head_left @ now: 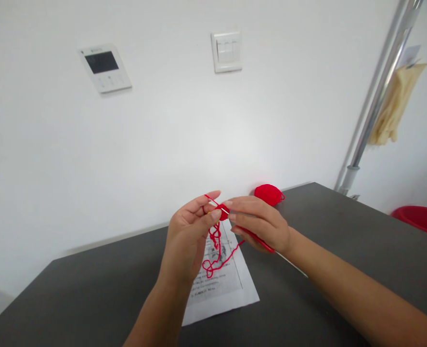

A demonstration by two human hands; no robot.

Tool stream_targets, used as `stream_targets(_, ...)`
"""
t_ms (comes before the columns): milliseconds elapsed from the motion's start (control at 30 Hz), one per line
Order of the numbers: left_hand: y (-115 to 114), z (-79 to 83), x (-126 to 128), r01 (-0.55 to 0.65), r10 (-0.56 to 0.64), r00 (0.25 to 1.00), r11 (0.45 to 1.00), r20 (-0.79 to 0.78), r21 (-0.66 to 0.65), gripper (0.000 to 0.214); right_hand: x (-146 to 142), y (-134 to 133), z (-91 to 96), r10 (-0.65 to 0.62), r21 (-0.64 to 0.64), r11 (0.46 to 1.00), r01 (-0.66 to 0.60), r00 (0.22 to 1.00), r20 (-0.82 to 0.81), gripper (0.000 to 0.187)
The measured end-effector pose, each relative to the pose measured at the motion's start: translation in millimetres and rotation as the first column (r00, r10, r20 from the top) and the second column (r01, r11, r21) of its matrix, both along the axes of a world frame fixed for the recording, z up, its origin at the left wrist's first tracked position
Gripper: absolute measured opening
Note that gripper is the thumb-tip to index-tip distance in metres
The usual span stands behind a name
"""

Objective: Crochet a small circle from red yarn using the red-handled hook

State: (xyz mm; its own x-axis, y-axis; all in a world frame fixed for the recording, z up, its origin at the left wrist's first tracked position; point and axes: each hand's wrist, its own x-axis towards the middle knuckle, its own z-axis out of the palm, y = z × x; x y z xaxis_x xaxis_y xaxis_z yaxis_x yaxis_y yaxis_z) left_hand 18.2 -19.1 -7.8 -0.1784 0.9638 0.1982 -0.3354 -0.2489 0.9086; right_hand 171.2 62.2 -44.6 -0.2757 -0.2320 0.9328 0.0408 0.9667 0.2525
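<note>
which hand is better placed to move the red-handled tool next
Probably the right hand: it grips the red-handled tool, whose front end meets the red yarn piece. The left hand is busy pinching that piece.

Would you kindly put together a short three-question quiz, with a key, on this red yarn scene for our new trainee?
1. Which hand holds the crochet hook?
2. True or false: the red yarn ball sits on the dark table, near the white wall.
3. Fill the gap: partly hidden by the left hand, a printed ____ lies on the table.

Key:
1. The right hand.
2. True.
3. Sheet of paper.
</note>
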Motion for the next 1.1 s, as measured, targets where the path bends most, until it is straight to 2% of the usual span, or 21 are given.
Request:
stream_targets(67, 1, -4.3, 3, -0.046, 0.048, 0.998, 0.998, -0.035, 0.041, 0.038, -5, -1, -3.8, -0.053, -0.022, 0.998, 0.052, 0.997, -0.061, 0.025)
stream_targets(133, 1, -7.3, 2, -0.140, 0.161, 0.967, 0.983, -0.197, 0.115, 0.041, -9, -4, -5.3, -0.121, -0.063, 0.991, 0.116, 0.990, -0.075, 0.022)
stream_targets(167, 1, -8.0, 1, -0.189, 0.232, 0.923, 0.968, -0.306, 0.164, 0.041, -11, -7, -4.9, -0.144, -0.093, 0.986, 0.138, 0.988, -0.059, 0.021)
stream_targets(233, 1, -7.6, -5, -0.250, 0.364, 0.774, 0.928, -0.518, 0.278, 0.038, -11, -11, -2.2, -0.151, -0.147, 0.978, 0.147, 0.988, -0.021, 0.019)
stream_targets(300, 2, -6.1, -12, -0.239, 0.455, 0.603, 0.887, -0.655, 0.396, 0.033, -10, -14, 1.6, -0.118, -0.191, 0.975, 0.117, 0.993, 0.005, 0.020)
stream_targets(367, 5, -5.1, -19, -0.182, 0.520, 0.473, 0.848, -0.711, 0.498, 0.031, -7, -16, 4.9, -0.064, -0.224, 0.972, 0.067, 0.998, 0.021, 0.021)
stream_targets(433, 9, -5.5, -26, -0.133, 0.578, 0.377, 0.807, -0.723, 0.575, 0.030, -5, -17, 6.8, -0.025, -0.275, 0.961, 0.037, 0.998, 0.049, 0.020)
stream_targets(533, 16, -8.2, -32, -0.104, 0.656, 0.267, 0.748, -0.706, 0.656, 0.027, -4, -19, 7.4, -0.032, -0.338, 0.939, 0.060, 0.995, 0.089, 0.015)
stream_targets(600, 19, -10.9, -34, -0.090, 0.695, 0.219, 0.713, -0.685, 0.695, 0.025, -4, -20, 7.1, -0.067, -0.321, 0.942, 0.102, 0.991, 0.119, 0.014)
stream_targets(733, 26, -17.4, -35, -0.042, 0.735, 0.156, 0.672, -0.660, 0.739, 0.023, -3, -19, 6.8, -0.140, -0.211, 0.962, 0.175, 0.975, 0.171, 0.015)
stream_targets(767, 27, -18.9, -34, -0.038, 0.736, 0.150, 0.671, -0.660, 0.740, 0.023, -3, -19, 7.1, -0.137, -0.212, 0.962, 0.174, 0.975, 0.177, 0.015)
stream_targets(833, 29, -21.4, -33, -0.052, 0.729, 0.150, 0.680, -0.667, 0.731, 0.023, 0, -18, 8.8, -0.100, -0.303, 0.941, 0.152, 0.978, 0.182, 0.015)
stream_targets(900, 30, -22.6, -32, -0.081, 0.709, 0.162, 0.703, -0.686, 0.707, 0.022, 3, -19, 11.4, -0.038, -0.474, 0.873, 0.119, 0.983, 0.177, 0.015)
stream_targets(1000, 31, -21.2, -33, -0.113, 0.671, 0.203, 0.739, -0.713, 0.664, 0.024, 5, -22, 15.2, 0.058, -0.675, 0.735, 0.067, 0.985, 0.161, 0.015)
stream_targets(1067, 29, -17.6, -34, -0.140, 0.614, 0.278, 0.787, -0.739, 0.601, 0.025, 3, -23, 15.5, 0.128, -0.767, 0.641, 0.000, 0.986, 0.106, 0.014)
stream_targets(1100, 28, -15.2, -36, -0.159, 0.562, 0.336, 0.825, -0.756, 0.543, 0.025, 1, -22, 14.6, 0.172, -0.817, 0.574, -0.058, 0.984, 0.051, 0.012)
